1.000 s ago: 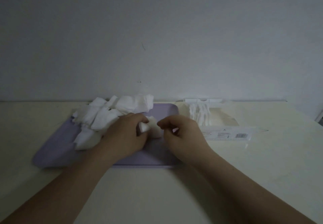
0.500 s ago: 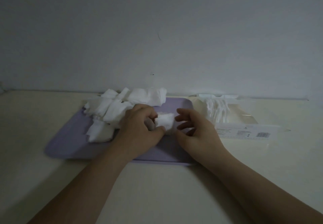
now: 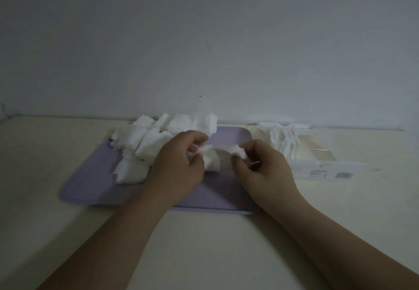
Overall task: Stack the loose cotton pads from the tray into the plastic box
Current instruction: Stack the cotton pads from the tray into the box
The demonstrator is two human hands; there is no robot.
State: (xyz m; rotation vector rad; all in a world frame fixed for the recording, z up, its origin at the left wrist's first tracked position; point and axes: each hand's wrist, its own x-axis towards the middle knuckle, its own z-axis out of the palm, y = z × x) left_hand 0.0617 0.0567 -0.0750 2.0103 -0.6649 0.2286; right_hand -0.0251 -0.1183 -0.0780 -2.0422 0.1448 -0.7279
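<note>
A lilac tray [image 3: 90, 183] lies on the cream table. Several loose white cotton pads [image 3: 145, 140] are heaped on its far left part. Over the middle of the tray, my left hand [image 3: 176, 167] and my right hand [image 3: 263, 169] hold one crumpled cotton pad [image 3: 217, 156] between them, each pinching an end with thumb and fingers. To the right of the tray lies the clear plastic box [image 3: 326, 167] with a row of white pads [image 3: 283, 142] standing in its far left end.
A plain grey wall [image 3: 204, 40] stands right behind the table's far edge. The box carries a label with a barcode [image 3: 343, 174] on its near side. Bare cream table [image 3: 204, 244] stretches toward me under both forearms.
The pad between my hands has been pulled out wider and my right hand now pinches its right end. The camera has shifted, so the whole scene sits further right and a bit higher than 1 s ago.
</note>
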